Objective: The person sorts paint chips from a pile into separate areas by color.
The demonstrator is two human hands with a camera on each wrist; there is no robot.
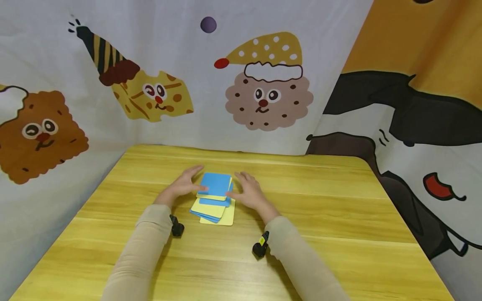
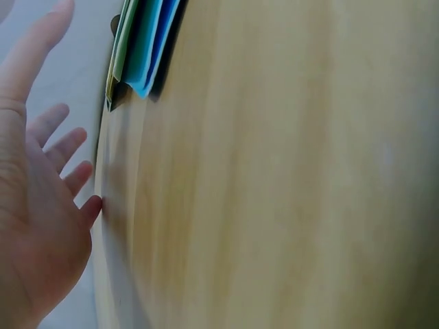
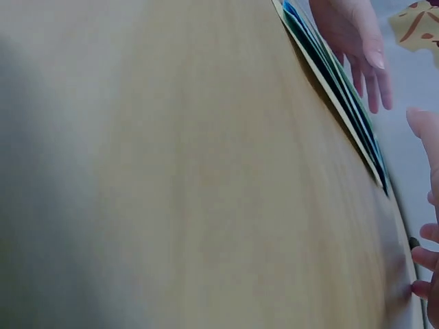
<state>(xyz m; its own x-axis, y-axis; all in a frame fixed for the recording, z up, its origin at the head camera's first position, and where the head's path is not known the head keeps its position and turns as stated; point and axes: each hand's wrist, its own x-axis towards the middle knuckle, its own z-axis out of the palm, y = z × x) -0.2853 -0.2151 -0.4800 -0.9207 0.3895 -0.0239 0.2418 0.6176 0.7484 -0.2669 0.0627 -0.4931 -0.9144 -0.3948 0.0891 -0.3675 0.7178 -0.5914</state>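
Note:
A loose, fanned pile of blue and yellow cards (image 1: 215,184) lies on the wooden table, a blue one on top and a yellow one (image 1: 227,218) at the bottom near side. My left hand (image 1: 182,184) is at the pile's left side, fingers spread, its thumb overlapping the top card in the head view. On the opposite side is my right hand (image 1: 249,191), fingers also apart and thumb pointing at the pile's right edge. In the left wrist view the left palm (image 2: 48,240) faces the cards (image 2: 140,51) with nothing gripped. The right wrist view catches the stack's edge (image 3: 336,96) between both hands.
The wooden table (image 1: 320,234) carries the pile near its far middle. Behind it hangs a white cloth (image 1: 207,104) printed with cartoon figures. Small black cameras (image 1: 260,249) are strapped on both wrists, below the beige sleeves (image 1: 301,259).

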